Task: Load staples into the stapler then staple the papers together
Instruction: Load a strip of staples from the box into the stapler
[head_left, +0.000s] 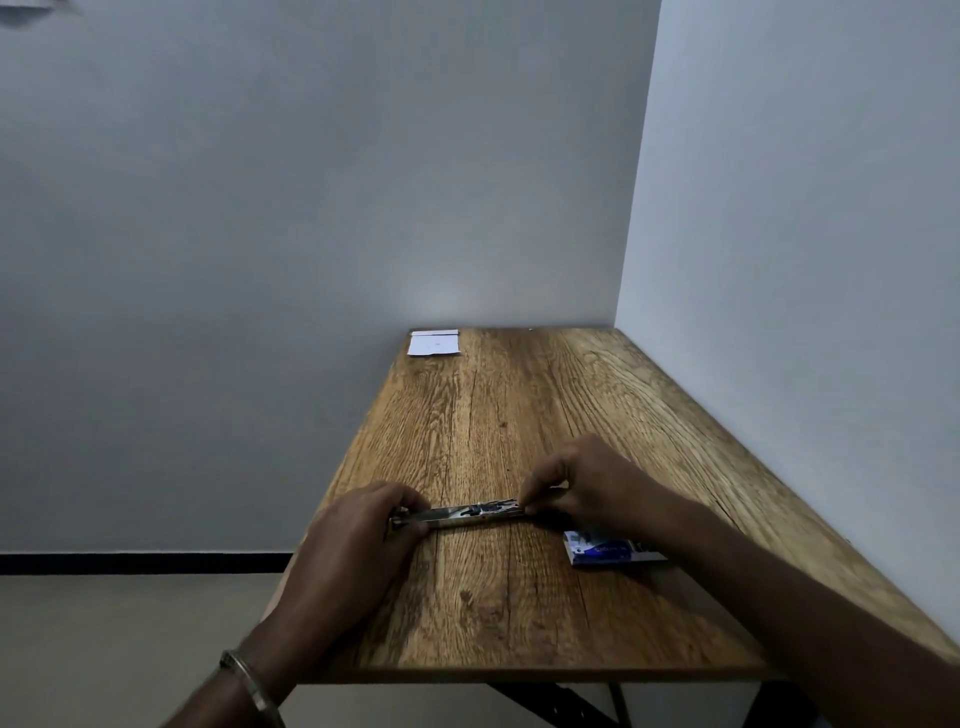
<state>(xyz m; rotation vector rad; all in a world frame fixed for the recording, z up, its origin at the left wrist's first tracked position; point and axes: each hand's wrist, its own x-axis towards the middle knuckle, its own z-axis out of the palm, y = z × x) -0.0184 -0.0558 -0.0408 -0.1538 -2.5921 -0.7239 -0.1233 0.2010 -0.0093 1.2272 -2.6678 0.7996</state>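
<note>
A rectangular wood-grain table (519, 415) stands pushed into a corner between two plain pale grey walls (260, 208), its dark metal legs (561, 701) showing underneath. A black skirting strip (145, 564) runs above the beige floor (130, 649). The light is dim.

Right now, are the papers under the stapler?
No, the papers lie at the table's far corner, apart from the stapler both hands hold.

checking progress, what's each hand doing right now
Left hand: grips the left end of the opened stapler.
Right hand: pinches the stapler's right end.
</note>
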